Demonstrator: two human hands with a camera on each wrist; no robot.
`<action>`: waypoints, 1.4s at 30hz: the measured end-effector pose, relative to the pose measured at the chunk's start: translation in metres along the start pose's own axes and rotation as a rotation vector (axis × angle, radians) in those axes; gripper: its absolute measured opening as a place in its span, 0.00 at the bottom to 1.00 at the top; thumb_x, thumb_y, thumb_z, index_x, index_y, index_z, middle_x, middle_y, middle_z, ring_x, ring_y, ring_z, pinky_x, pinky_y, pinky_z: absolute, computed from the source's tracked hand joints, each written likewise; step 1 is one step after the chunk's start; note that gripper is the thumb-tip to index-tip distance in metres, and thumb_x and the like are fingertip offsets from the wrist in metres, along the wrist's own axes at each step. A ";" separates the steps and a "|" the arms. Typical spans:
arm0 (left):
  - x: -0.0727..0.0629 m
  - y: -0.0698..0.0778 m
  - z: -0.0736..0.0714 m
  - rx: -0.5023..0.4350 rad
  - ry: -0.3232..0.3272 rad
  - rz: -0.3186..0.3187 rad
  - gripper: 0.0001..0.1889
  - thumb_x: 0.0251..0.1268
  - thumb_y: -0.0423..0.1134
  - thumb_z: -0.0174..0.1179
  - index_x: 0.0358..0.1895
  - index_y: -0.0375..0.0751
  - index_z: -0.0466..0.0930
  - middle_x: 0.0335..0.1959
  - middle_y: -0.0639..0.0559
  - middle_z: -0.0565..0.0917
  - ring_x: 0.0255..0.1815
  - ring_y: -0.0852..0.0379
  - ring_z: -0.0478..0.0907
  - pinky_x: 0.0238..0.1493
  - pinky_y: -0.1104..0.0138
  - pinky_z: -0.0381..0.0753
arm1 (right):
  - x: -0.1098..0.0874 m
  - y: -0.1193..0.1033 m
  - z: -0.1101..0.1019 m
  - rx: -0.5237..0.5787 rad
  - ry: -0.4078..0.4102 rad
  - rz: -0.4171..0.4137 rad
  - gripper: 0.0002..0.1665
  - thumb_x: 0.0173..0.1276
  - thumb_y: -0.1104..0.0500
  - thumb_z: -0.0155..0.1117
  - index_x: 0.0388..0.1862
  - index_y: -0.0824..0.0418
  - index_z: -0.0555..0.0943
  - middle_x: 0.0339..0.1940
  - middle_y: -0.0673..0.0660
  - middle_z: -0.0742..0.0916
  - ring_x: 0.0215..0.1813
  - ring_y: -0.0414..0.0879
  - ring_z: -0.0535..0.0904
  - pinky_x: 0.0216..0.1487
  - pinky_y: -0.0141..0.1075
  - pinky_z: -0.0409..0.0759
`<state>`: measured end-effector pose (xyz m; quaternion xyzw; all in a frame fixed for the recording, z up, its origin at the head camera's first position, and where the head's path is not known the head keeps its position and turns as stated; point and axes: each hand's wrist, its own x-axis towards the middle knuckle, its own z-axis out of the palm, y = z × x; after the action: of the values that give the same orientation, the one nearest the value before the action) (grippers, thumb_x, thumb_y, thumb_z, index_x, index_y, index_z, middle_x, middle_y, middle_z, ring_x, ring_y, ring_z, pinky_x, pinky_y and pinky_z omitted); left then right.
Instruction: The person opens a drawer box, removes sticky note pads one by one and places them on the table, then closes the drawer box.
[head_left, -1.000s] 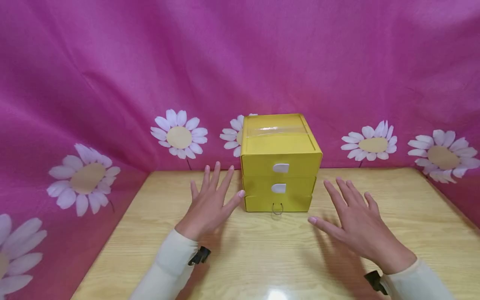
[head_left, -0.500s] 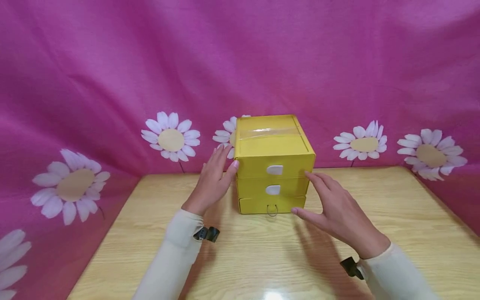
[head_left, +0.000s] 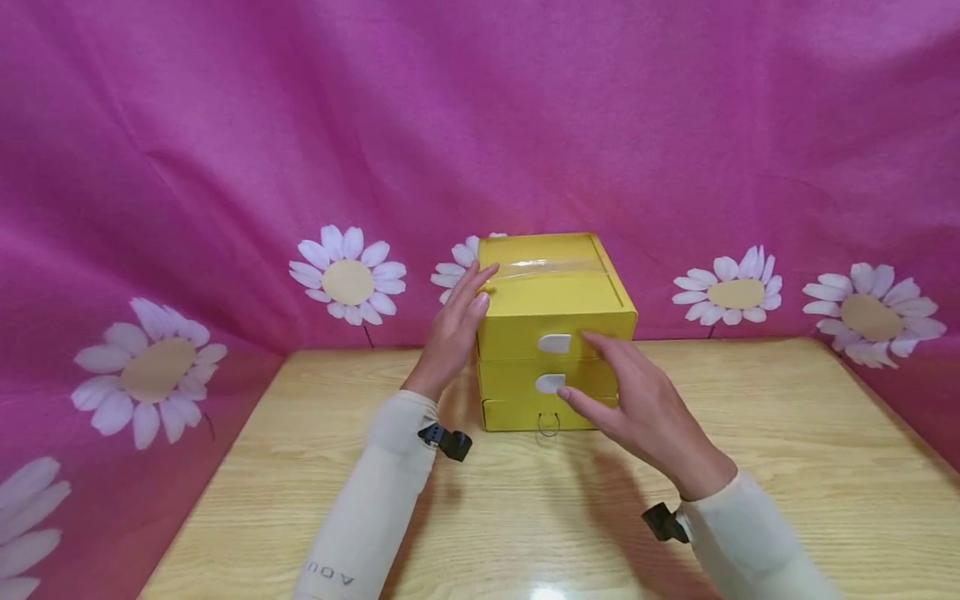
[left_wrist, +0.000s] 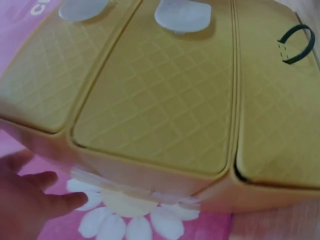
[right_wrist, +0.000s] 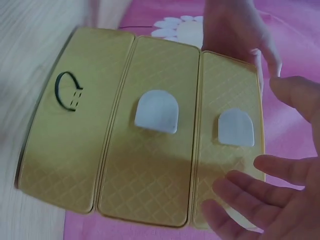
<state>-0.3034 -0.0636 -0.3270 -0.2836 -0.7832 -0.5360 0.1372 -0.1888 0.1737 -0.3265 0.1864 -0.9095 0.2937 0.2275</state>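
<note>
A yellow three-drawer box (head_left: 558, 293) stands on the table, its drawer fronts facing me. White tabs mark the top drawer (head_left: 600, 325) and the middle one. From the bottom drawer (right_wrist: 75, 150) hangs a thin dark loop (right_wrist: 64, 91). My left hand (head_left: 448, 340) is at the box's upper left edge, fingertips over the top; whether it touches is unclear. My right hand (head_left: 651, 407) hovers before the right part of the drawer fronts, fingers spread, its thumb close to the middle white tab (head_left: 551, 383). Neither hand holds anything.
Clear tape (head_left: 543, 267) runs across the box top. Behind the wood-grain table (head_left: 360, 417) hangs a pink cloth (head_left: 480, 125) with large white daisies, which also covers both sides. A black strap (head_left: 446, 442) sits at the left wrist, another at the right.
Both hands have come inward to the box. The left has risen from beside it to its top left edge; the right has moved left in front of the drawers. All drawers look unmoved.
</note>
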 end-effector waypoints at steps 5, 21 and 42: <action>0.006 -0.005 0.005 -0.118 -0.006 0.044 0.23 0.75 0.50 0.40 0.70 0.56 0.67 0.78 0.57 0.50 0.77 0.59 0.44 0.71 0.45 0.50 | 0.009 -0.003 0.005 0.079 0.032 -0.002 0.40 0.61 0.43 0.69 0.66 0.60 0.70 0.56 0.58 0.81 0.58 0.53 0.76 0.55 0.50 0.76; -0.002 0.019 0.005 -0.269 -0.014 0.074 0.24 0.76 0.38 0.30 0.57 0.27 0.73 0.78 0.42 0.48 0.78 0.45 0.37 0.73 0.48 0.39 | 0.023 -0.007 0.010 0.135 0.073 0.008 0.31 0.60 0.48 0.71 0.59 0.61 0.76 0.45 0.55 0.83 0.46 0.50 0.79 0.47 0.46 0.80; -0.010 -0.025 0.009 -0.286 -0.037 0.126 0.24 0.77 0.45 0.28 0.65 0.44 0.67 0.79 0.55 0.44 0.78 0.59 0.39 0.69 0.40 0.47 | 0.025 0.011 0.011 0.191 0.089 -0.073 0.15 0.67 0.66 0.62 0.52 0.60 0.82 0.43 0.51 0.87 0.43 0.41 0.82 0.45 0.41 0.82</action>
<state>-0.3092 -0.0646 -0.3550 -0.3588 -0.6817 -0.6272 0.1144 -0.2176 0.1702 -0.3261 0.2272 -0.8591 0.3783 0.2593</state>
